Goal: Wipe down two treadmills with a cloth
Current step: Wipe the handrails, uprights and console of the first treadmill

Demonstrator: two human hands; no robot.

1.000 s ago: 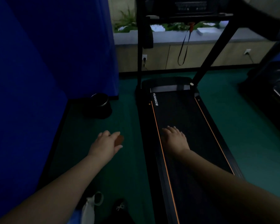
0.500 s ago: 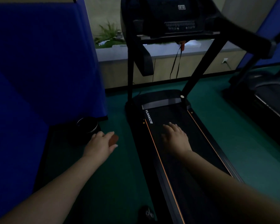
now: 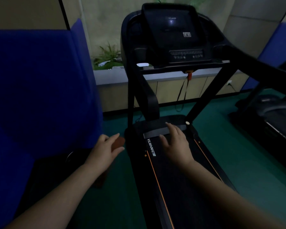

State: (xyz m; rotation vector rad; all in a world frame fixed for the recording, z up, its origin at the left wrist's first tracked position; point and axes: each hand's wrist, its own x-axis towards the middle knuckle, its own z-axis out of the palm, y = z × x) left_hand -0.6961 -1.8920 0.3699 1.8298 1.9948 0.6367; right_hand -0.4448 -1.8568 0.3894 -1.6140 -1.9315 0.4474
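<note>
A black treadmill (image 3: 177, 187) with orange side lines stands straight ahead, and its console (image 3: 170, 30) is dark. My left hand (image 3: 106, 149) hovers over the green floor left of the deck and grips a reddish-brown cloth (image 3: 118, 142); part of the cloth hangs below my wrist. My right hand (image 3: 175, 142) lies flat with spread fingers at the front end of the belt, its fingertips reaching the grey strip. A second treadmill (image 3: 274, 119) stands at the right edge, partly cut off.
A blue partition (image 3: 40, 96) walls off the left side, with a dark round bin (image 3: 73, 157) at its foot. A ledge with plants (image 3: 109, 60) and low cabinets runs behind the treadmill. A red safety key (image 3: 189, 74) hangs under the console. Green floor (image 3: 238, 154) separates the two machines.
Both hands have moved forward along the treadmill toward its front end, the left still gripping the cloth. The view has lifted, so the console now shows in full.
</note>
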